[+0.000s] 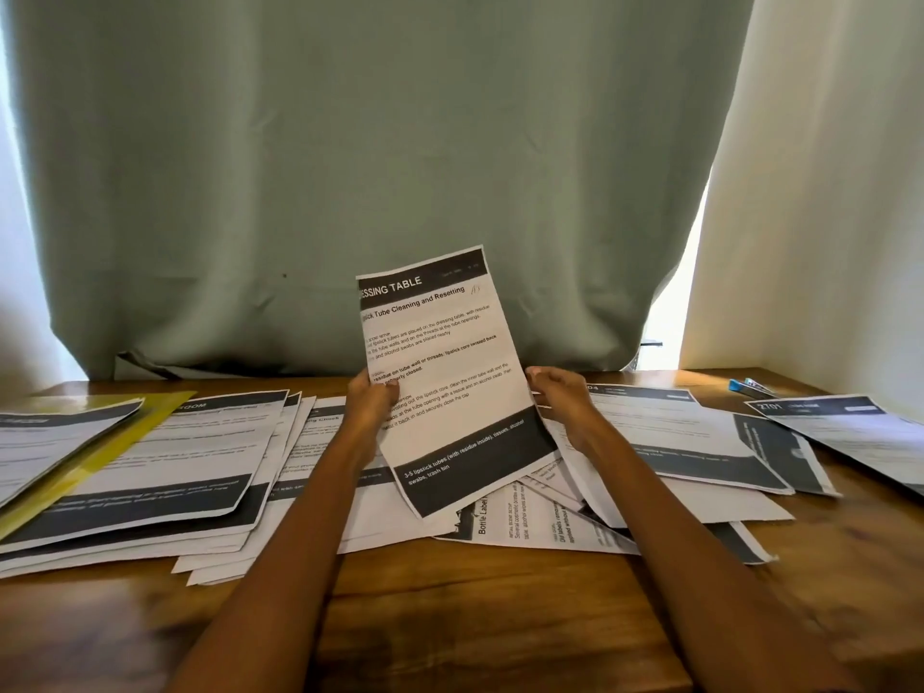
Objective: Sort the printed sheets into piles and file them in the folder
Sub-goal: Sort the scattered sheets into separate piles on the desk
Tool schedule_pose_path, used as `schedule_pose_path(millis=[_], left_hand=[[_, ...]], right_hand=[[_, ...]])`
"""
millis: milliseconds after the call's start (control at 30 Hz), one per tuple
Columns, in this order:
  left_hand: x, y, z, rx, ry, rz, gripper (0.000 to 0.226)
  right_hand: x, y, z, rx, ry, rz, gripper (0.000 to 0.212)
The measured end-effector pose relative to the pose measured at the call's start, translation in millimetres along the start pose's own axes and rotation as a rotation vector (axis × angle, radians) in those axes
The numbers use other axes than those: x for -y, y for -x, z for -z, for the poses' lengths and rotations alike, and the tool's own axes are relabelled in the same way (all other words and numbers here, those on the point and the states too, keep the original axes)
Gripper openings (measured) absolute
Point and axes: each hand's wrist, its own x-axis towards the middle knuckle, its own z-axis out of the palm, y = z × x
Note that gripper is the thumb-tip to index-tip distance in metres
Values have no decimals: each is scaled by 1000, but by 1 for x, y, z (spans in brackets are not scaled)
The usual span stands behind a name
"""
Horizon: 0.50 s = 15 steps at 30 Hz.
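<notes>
Two hands are in view, the left hand (371,398) and the right hand (559,392), with one raised sheet (450,372) between them. One yellow folder (107,445) lies on the one wooden worktop (450,607). Loose printed sheets lie in overlapping piles too layered to count exactly. Two curtains hang behind: one green curtain (350,167), one white curtain (820,192).

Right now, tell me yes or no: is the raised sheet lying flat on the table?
No: both the left hand and right hand hold the sheet up by its edges, above the table.
</notes>
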Motion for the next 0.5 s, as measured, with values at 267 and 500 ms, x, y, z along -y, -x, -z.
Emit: schedule_pose_path(millis=[267, 500], left_hand=[[-3, -7, 17, -130, 143, -43, 13], [-1, -5, 18, -121, 114, -58, 17]], right_hand=[[2, 4, 1, 311, -29, 36, 18], [4, 7, 1, 337, -12, 28, 22]])
